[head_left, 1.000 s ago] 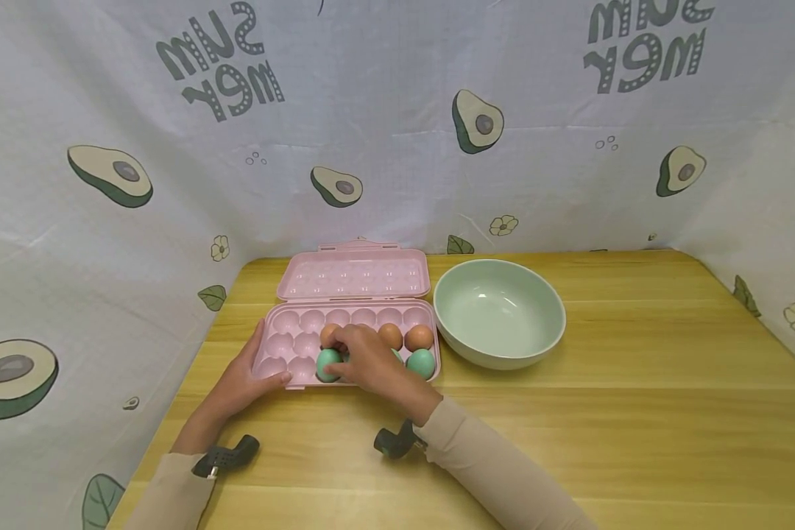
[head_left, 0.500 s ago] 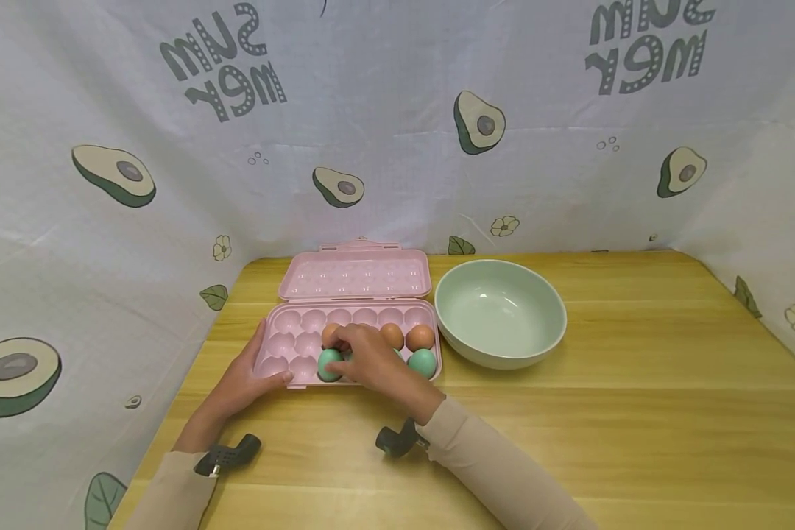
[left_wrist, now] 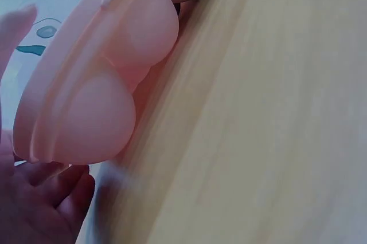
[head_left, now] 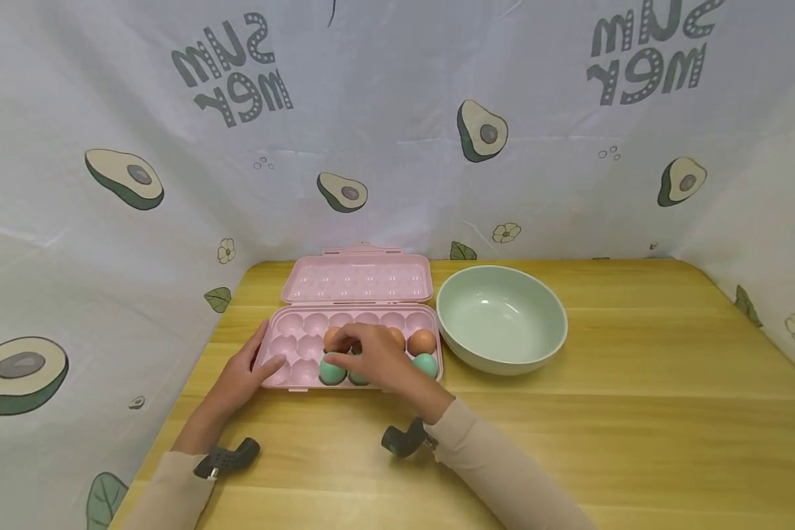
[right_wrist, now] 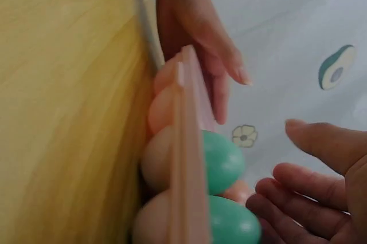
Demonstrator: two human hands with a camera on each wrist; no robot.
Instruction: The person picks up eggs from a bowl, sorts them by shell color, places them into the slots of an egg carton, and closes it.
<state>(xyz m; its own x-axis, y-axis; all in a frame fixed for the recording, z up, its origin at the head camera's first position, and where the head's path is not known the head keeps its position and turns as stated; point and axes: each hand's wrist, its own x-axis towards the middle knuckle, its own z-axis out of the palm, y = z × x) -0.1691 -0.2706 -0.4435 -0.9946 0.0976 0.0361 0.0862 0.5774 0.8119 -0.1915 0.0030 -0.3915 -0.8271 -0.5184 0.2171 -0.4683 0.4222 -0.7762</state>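
A pink egg carton (head_left: 298, 346) lies with its lid (head_left: 358, 278) folded back, holding brown eggs (head_left: 422, 342) and green eggs (head_left: 425, 365) toward its right. My right hand (head_left: 384, 361) hovers over them, thumb parted from the fingers, beside the leftmost green egg (head_left: 333, 374). In the right wrist view, that hand (right_wrist: 321, 198) holds nothing, and green eggs (right_wrist: 221, 164) sit in the cups next to it. My left hand (head_left: 237, 375) touches the carton's left end, its thumb raised over the cups. The left wrist view shows its fingers (left_wrist: 49, 198) at the carton's corner.
A pale green bowl (head_left: 503, 357) stands just right of the carton on the wooden table (head_left: 636, 412). Behind and at the sides hangs a white cloth (head_left: 397, 110) printed with avocados. A black camera mount sits on each wrist.
My right thumb and fingers have parted and the hand has lifted slightly off the leftmost green egg, uncovering another green egg. My left thumb has risen from the carton's front edge. The head view has shifted a little.
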